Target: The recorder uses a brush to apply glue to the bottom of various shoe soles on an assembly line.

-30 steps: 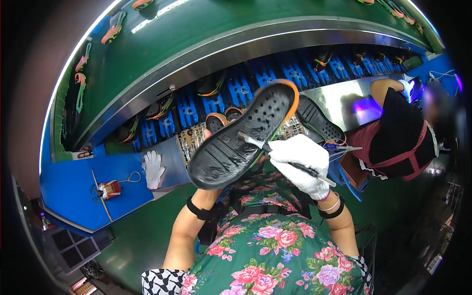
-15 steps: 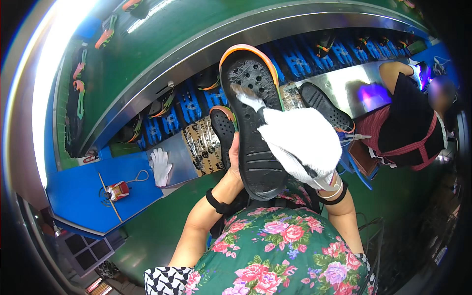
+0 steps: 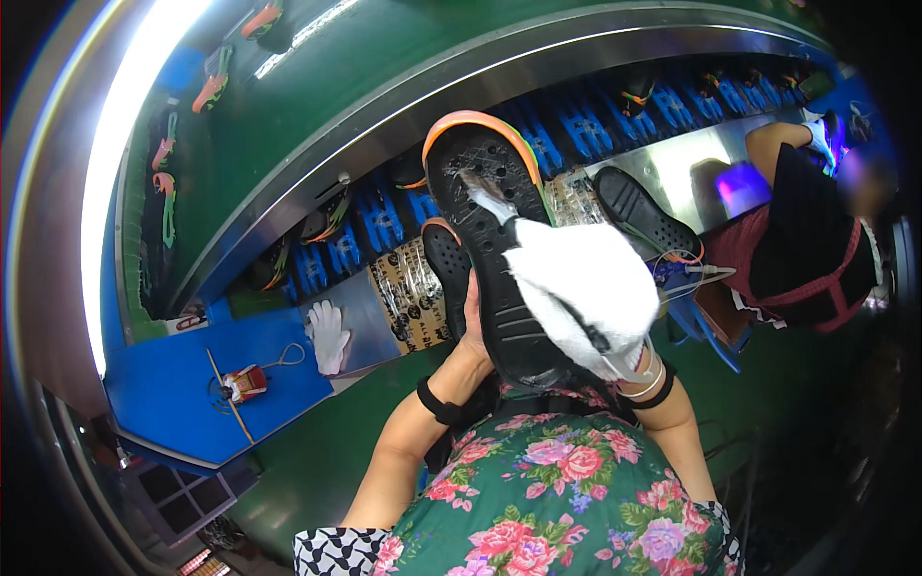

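A black shoe sole [image 3: 507, 298], dotted with holes toward the toe and edged there in orange and green, stands tilted in front of me. Its surface looks wet in places. My left hand [image 3: 474, 331], bare, grips it by the lower left side; some fingers are hidden behind it. My right hand [image 3: 586, 293], in a white glove, is closed around a brush, whose dark handle shows at the palm. The brush's pale bristles [image 3: 490, 200] touch the sole's perforated part. Just behind, to the left, a smaller-looking black shoe [image 3: 444, 264] rests at the ledge.
A metal ledge [image 3: 360, 341] carries a white glove [image 3: 328, 336] and taped cardboard [image 3: 411, 293]. Beyond run blue racks [image 3: 583, 132] with shoes and a green conveyor [image 3: 317, 106]. Another black shoe [image 3: 648, 213] lies right, near a co-worker [image 3: 802, 230]. A blue table [image 3: 163, 384] stands left.
The brush sits closer to the toe end of the sole than before. The sole's toe end has dropped slightly, and my whole view has shifted a little.
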Motion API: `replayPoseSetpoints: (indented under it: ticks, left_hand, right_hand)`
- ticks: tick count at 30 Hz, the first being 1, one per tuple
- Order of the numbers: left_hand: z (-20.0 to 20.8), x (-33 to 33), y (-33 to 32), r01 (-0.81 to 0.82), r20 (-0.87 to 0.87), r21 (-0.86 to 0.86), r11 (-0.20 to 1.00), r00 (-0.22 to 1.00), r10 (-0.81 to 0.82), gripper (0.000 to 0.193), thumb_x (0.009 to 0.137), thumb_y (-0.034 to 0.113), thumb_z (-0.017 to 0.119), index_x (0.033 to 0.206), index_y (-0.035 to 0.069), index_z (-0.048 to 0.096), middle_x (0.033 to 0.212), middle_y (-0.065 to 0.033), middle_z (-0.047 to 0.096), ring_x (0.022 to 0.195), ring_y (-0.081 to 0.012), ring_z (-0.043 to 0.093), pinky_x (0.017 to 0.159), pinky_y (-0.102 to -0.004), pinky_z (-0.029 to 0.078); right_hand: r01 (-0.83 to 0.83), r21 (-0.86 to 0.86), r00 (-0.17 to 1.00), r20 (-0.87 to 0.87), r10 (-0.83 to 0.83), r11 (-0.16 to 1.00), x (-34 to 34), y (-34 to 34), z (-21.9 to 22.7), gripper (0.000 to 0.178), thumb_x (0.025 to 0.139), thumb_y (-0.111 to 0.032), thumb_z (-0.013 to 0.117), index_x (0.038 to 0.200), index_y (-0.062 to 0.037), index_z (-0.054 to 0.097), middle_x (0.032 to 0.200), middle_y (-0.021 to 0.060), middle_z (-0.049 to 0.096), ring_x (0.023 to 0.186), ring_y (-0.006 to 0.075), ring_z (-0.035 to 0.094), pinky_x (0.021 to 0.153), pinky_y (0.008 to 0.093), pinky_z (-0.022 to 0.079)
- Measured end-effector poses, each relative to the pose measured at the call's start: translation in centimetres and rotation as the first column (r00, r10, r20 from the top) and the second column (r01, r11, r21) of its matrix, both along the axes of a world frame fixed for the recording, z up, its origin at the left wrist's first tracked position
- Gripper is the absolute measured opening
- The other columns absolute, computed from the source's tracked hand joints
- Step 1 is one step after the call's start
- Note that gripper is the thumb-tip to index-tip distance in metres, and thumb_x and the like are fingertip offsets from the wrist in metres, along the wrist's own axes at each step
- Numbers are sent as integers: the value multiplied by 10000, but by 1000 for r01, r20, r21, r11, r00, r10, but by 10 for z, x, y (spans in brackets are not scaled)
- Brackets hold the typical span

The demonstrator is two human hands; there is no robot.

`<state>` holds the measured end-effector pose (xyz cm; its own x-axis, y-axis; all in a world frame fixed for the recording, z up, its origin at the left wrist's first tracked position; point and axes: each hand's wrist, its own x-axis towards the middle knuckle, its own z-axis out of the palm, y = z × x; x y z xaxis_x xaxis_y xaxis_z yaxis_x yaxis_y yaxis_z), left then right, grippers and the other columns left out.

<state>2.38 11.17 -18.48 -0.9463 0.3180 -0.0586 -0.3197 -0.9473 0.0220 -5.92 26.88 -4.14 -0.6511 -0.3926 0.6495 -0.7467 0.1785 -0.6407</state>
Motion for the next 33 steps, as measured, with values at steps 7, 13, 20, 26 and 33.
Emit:
replayPoseSetpoints:
  ticks: [7,13,20,26,33]
  left_hand:
    - [-6,-10,-4,56,-11,149,987,998,-55,1055,907,872,398,1578,57,392,1605,-203,428,1452,-387,447,1222,-565,320]
    - [26,-28,-9,-22,16,-252,967,1000,27,1115,874,887,431,1626,75,288,1625,-212,381,1451,-400,443,1220,-547,346]
    - [38,-42,-2,-143,-42,-16,990,989,142,1104,838,923,416,1574,103,364,1481,-238,505,1347,-473,518,1107,-640,445]
    - [33,-48,-7,-113,-32,-20,993,993,112,1189,803,967,398,1557,48,384,1406,-389,535,1186,-485,646,1004,-607,541]
    - [29,-54,-20,18,-188,196,980,982,20,924,894,737,612,1600,201,349,1537,-335,421,1283,-617,524,1001,-733,503]
  right_hand:
    - [-94,-82,995,1,95,992,-1,1,-5,314,801,-58,810,1115,-61,795,1075,122,776,878,276,739,768,376,576]
    - [-107,43,990,-85,110,993,11,-5,-22,375,787,-32,765,1161,-52,775,1148,147,756,985,301,726,804,376,584]
    - [-188,-17,980,58,189,982,10,4,-32,329,801,1,771,1124,-61,779,1162,145,768,1010,297,739,865,401,576]
    - [-198,-186,969,109,221,962,20,-2,-34,290,776,-31,829,1059,-81,795,1051,127,780,911,271,748,796,377,589]
    - [-324,-83,943,45,329,942,29,-2,-52,340,834,-79,762,1172,-113,776,1096,76,771,912,261,730,743,377,591]
